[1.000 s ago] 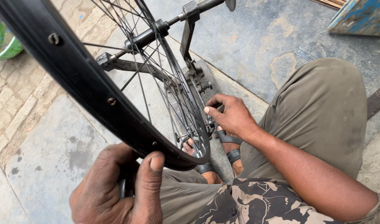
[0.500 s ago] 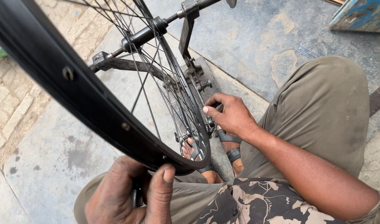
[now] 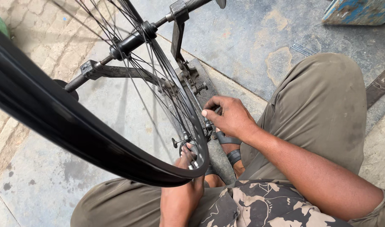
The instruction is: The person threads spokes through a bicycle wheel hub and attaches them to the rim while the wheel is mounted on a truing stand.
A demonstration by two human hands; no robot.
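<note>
wheel: black bicycle rim (image 3: 74, 130) is mounted by its hub axle (image 3: 131, 42) in a metal truing stand (image 3: 180, 46), so from my feed it fills the whole left side of the view

right hand: my right hand (image 3: 230, 115) is down at the rim's lower edge, fingers pinched together on something small right at the rim, near the stand's base (image 3: 201, 90). Can't make out whether it's a tool or a spoke nipple, too tiny

left hand: my left hand (image 3: 182, 195) comes up from under the rim, fingers closed on its near edge, holding it steady

spokes: the thin spokes (image 3: 159, 92) all look laced to the hub

progress: I'd guess wheel's built and in the stand, and I'm somewhere in the adjusting part. No way to judge how true it is from here

around: grey concrete floor (image 3: 251, 38), sandalled foot (image 3: 228, 147) just beside the stand, blue box corner (image 3: 361, 10) top right
</note>
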